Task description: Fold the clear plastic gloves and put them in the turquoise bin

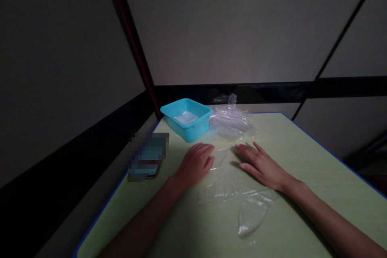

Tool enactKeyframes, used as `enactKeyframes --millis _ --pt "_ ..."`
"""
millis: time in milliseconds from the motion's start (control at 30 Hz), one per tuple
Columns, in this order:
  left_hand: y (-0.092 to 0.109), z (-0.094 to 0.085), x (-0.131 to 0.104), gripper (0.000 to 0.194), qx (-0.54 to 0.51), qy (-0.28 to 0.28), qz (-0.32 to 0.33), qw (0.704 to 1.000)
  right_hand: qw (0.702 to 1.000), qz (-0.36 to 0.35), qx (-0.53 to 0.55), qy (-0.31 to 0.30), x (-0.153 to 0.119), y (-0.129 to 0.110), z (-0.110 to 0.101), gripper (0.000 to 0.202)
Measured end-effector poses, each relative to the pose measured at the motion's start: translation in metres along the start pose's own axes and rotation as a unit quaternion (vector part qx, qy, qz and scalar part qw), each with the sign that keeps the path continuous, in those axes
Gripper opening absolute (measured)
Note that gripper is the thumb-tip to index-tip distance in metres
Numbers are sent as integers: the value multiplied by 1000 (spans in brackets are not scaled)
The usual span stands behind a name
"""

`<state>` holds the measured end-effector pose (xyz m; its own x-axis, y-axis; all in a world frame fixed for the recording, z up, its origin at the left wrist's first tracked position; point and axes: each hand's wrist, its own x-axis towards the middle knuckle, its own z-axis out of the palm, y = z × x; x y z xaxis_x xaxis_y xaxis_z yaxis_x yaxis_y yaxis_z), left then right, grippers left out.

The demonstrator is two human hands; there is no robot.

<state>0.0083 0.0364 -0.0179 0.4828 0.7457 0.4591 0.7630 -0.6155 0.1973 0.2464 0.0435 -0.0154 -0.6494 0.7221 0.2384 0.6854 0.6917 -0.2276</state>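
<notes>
A clear plastic bag (229, 187) lies spread out on the table between and below my hands, with a crumpled end toward me. My left hand (197, 162) rests palm down at the bag's left side, fingers extended and holding nothing. On the other side, my right hand (260, 165) is palm down over the bag's right edge, its fingers spread apart and nothing in them. Whether either palm presses on the film is hidden. Beyond my hands sits a heap of clear plastic bags (231, 123), crumpled together.
A blue plastic basket (193, 132) with something whitish in its bottom stands at the far left, touching the heap. A phone-like item (149, 159), blurred out, lies at the table's left edge. The light green table (314, 169) meets the wall panels (229, 28) at the back.
</notes>
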Motion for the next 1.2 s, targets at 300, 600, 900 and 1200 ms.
enactKeyframes --millis 300,600,900,1200 --pt "23 15 7 49 39 -134 52 989 999 -37 -6 -36 5 0 5 57" --pt "21 15 6 54 83 -177 46 979 997 -51 -19 -45 10 -5 12 64" --pt "20 16 3 58 97 -186 42 977 997 -27 -40 -58 10 -4 13 67" --pt "18 15 2 63 104 -198 42 974 998 -23 -43 -48 10 -2 15 65"
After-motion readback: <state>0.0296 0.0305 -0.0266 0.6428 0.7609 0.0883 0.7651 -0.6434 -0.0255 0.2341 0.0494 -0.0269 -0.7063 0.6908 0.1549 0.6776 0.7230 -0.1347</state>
